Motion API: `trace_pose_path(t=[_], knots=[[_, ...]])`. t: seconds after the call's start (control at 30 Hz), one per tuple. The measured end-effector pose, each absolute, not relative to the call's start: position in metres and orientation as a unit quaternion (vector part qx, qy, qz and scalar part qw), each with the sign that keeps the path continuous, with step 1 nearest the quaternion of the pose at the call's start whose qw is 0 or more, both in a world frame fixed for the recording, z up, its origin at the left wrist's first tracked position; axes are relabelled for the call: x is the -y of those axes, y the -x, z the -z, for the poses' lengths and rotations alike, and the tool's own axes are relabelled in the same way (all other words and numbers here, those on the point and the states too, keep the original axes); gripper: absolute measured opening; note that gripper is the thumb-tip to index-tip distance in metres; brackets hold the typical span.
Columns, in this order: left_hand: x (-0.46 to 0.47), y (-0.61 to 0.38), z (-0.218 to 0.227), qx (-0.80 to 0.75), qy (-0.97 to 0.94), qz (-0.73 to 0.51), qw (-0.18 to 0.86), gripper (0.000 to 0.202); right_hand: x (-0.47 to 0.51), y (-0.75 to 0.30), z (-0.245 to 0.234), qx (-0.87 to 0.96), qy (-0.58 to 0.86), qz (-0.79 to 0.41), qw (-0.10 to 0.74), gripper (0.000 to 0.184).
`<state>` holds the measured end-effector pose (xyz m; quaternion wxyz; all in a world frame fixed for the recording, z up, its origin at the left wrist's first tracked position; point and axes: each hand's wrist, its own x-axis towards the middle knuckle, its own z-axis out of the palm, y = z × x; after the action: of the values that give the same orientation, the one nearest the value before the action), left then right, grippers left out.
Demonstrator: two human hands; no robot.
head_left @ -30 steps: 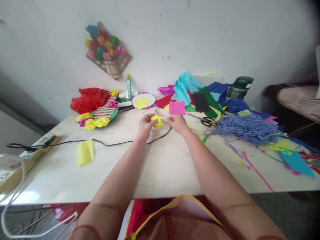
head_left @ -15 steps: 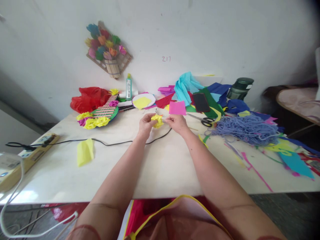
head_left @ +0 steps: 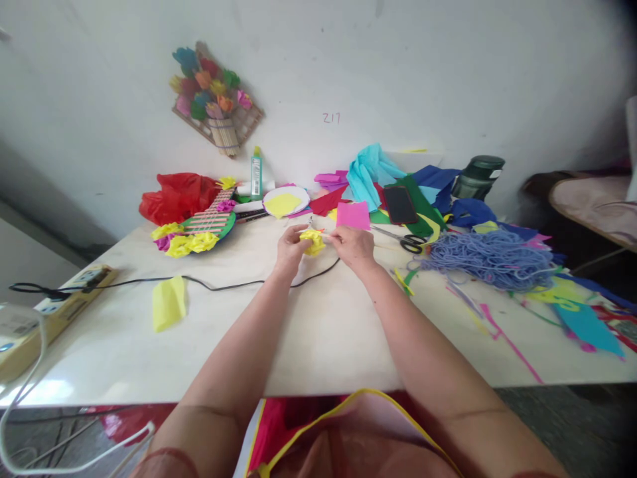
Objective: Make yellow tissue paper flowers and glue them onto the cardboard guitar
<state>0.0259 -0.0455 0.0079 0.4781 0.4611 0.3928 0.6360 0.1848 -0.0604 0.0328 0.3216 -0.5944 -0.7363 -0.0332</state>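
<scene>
A ruffled yellow crepe paper flower (head_left: 312, 243) is pinched in the fingers of my left hand (head_left: 292, 248), above the middle of the table. My right hand (head_left: 354, 245) is closed on a thin stick (head_left: 384, 247); its pale end reaches the flower's right side, and the rest comes out behind the hand. Just beyond the right hand lies a pink paper square (head_left: 353, 215). Black-handled scissors (head_left: 412, 243) rest to its right. My fingers partly cover the flower.
Blue yarn (head_left: 490, 260) is heaped at the right, with paper scraps around it. A phone (head_left: 400, 204) lies among crepe sheets. Left are a flower-trimmed craft piece (head_left: 206, 229), a yellow paper piece (head_left: 169, 303) and a power strip (head_left: 70, 312). A black cord (head_left: 213, 288) crosses the table.
My right hand has shifted slightly to the left and turned a little, and the stick's free end has risen with it. The left hand keeps hold of the flower, nearly still.
</scene>
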Motion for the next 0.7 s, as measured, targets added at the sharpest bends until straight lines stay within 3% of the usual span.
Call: trace_pose_path(t=[0.33,0.7], knots=[[0.0453,-0.0253,-0.0062,-0.397,-0.439,-0.639,0.492,0.047,0.0587,-0.1856,-0.0302,0.737,0.592,0.025,0.326,0.015],[0.0446,-0.0258,-0.005,-0.404,-0.458,-0.652,0.449,0.048,0.0599,-0.188,-0.0374,0.742,0.61,0.007,0.278,0.022]])
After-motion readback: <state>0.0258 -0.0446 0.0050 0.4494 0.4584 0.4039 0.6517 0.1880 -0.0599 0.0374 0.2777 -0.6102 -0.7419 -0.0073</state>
